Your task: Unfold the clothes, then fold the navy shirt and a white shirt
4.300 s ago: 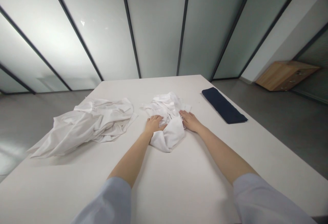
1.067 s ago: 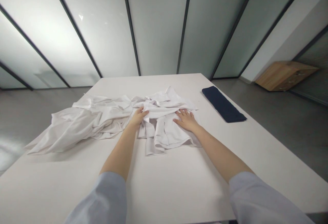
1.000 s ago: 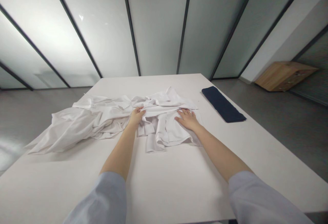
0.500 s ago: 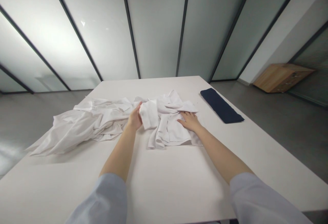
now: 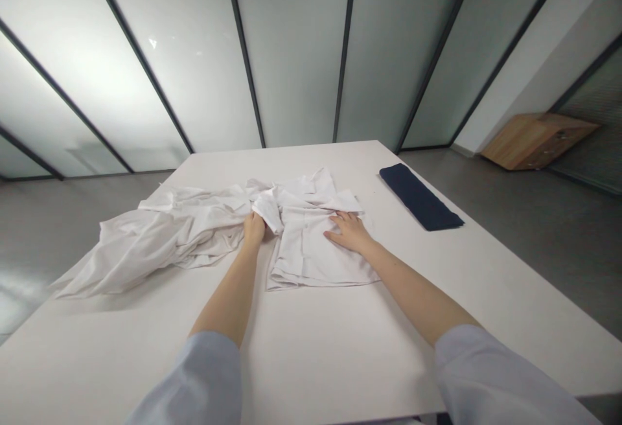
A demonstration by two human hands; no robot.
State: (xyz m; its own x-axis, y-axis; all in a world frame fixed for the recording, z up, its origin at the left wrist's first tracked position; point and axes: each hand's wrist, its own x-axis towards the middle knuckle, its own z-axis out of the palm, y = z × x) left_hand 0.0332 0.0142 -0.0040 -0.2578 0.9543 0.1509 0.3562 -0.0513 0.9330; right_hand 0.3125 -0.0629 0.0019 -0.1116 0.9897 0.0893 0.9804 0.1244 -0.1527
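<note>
A white shirt [image 5: 315,250] lies spread in front of me, its lower part fairly flat and its upper part wrinkled. My left hand [image 5: 254,227] is closed at the shirt's left side, gripping a bunched flap that looks like a sleeve [image 5: 268,210]. My right hand [image 5: 350,230] rests palm down on the right half of the shirt, fingers spread. Left of the shirt, a crumpled heap of white cloth [image 5: 170,224] reaches toward the table's left edge, close to my left hand.
A folded dark navy cloth [image 5: 420,197] lies near the right edge of the white table [image 5: 340,347]. Frosted glass panels [image 5: 296,49] stand behind the table. A wooden cabinet [image 5: 534,141] sits on the floor at the far right.
The shirt's lower part has been spread flatter and wider to the left. My left hand has lowered with the flap, and my right hand has slid slightly left across the fabric.
</note>
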